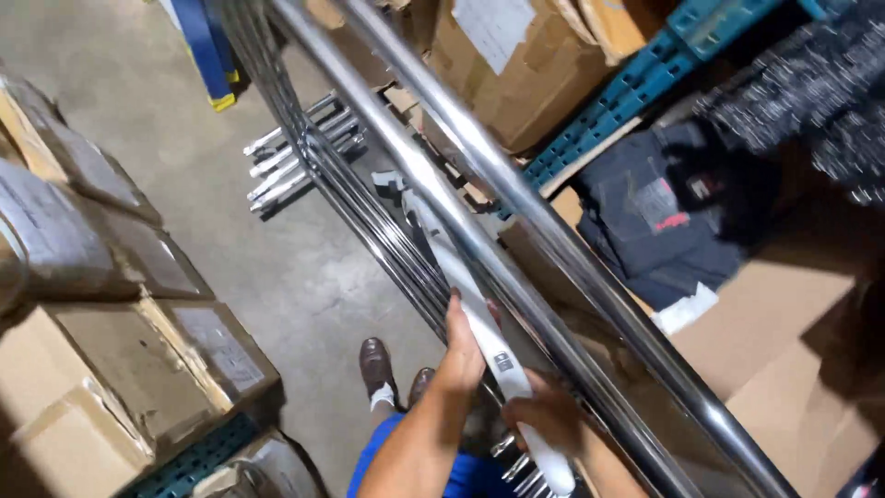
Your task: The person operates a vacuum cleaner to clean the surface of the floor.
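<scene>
Held item: a long white plastic-wrapped bar with a small dark label, carried slantwise along the rack, its far end pointing up and away from the grip.
Left hand: closed around the middle of the white bar, thumb side up; the fingers are clamped on it.
Right hand: wrapped about the lower part of the same bar, just below the left grip; partly hidden by the bar, but judged clamped on it.
Beside the grip: two thick polished chrome tubes running diagonally, just right of the hands, almost touching the bar.
Beyond the grip: a bundle of thin dark metal rods lying alongside the bar, and a loose cluster of short chrome rods on the grey concrete floor.
Below the grip: brown leather shoes and a blue trouser leg, directly under the bar's near end.
Left of the grip: taped brown cardboard cartons on a teal plastic pallet, well apart.
Right of the grip: more cartons and folded dark garments.
Risk, slipping: the smooth wrap is judged slippery; a loosened grip could drop the bar onto the shoes.
Risk, snagging: the far end could be caught against the chrome tubes or thin rods and twisted out of line.
</scene>
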